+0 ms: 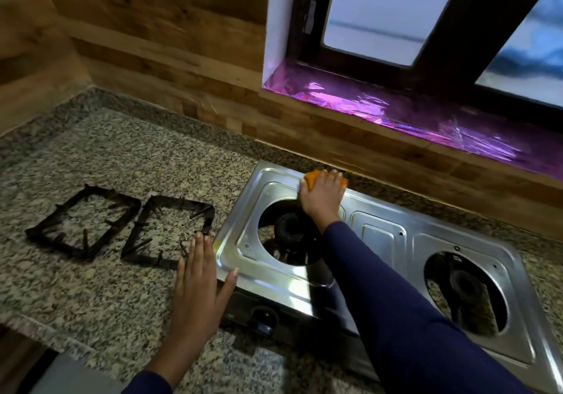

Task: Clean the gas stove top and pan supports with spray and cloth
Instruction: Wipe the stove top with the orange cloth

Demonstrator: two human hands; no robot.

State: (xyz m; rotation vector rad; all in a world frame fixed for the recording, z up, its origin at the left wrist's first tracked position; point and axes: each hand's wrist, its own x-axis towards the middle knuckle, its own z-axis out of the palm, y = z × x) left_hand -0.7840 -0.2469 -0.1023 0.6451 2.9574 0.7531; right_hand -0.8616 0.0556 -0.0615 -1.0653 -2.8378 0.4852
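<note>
Wiping the stainless gas stove top (pixel 380 241) near its back edge, centre of the frame, right hand (pixel 321 201) pressing an orange cloth (pixel 312 177) flat, fingers together and draped over it. Bracing with the left hand (pixel 198 284) at lower centre, palm down on the speckled granite counter (pixel 91 287), fingers straight and close, thumb splayed onto the stove's left rim. Sitting already lifted off at mid left: two black square pan supports (pixel 85 220), rough-looking cast metal with inward prongs, not obviously cleaned yet, hard to tell through the blur. Leaving both round burner wells open, dark burners showing. Looking glossy around the left burner (pixel 292 229), probably partway done; right half and supports seemingly still to go. Seeing no spray bottle anywhere.
</note>
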